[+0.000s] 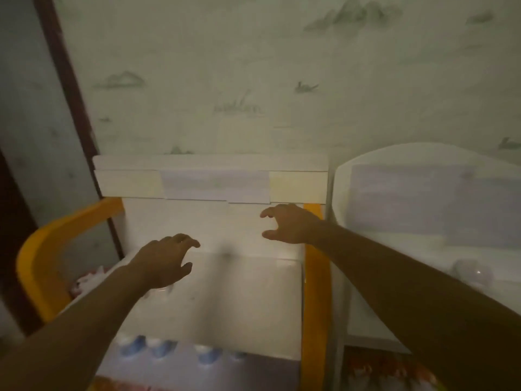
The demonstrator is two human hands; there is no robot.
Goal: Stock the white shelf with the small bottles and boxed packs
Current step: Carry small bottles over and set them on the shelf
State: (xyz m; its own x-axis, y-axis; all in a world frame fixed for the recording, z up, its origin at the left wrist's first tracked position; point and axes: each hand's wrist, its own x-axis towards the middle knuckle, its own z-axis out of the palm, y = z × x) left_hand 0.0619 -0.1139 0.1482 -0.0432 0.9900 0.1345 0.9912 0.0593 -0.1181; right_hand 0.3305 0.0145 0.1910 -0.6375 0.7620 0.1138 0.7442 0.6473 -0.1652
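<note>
The view is blurred and dim, so fine detail is limited. Both hands are extended forward over a white shelf unit (214, 292) with yellow side frames (315, 292). The left hand (163, 261) hovers above the white upper surface, fingers spread and loosely curved, holding nothing. The right hand (287, 224) is farther forward and higher, thumb and fingers parted in a wide claw, also holding nothing; it sits just below a row of flat boxed packs (214, 184) that runs left to right along the back of the shelf against the wall (253, 66). That row's long axis lies across the view, roughly square to both forearms. The right hand is clearly the nearer of the two, close to the row's right portion; whether its fingertips touch a pack cannot be told. The small bottles (160, 347), seen as a line of blue-capped tops, stand on a lower level near the bottom of the view, below and behind the left forearm, well apart from both hands. In my judgement the step in hand concerns the packs at the back, either straightening them or reaching for the row, and it falls to the right hand. A white appliance-like object (423, 207) stands beside the shelf on the right, and a dark door frame (70, 80) borders the left.
</note>
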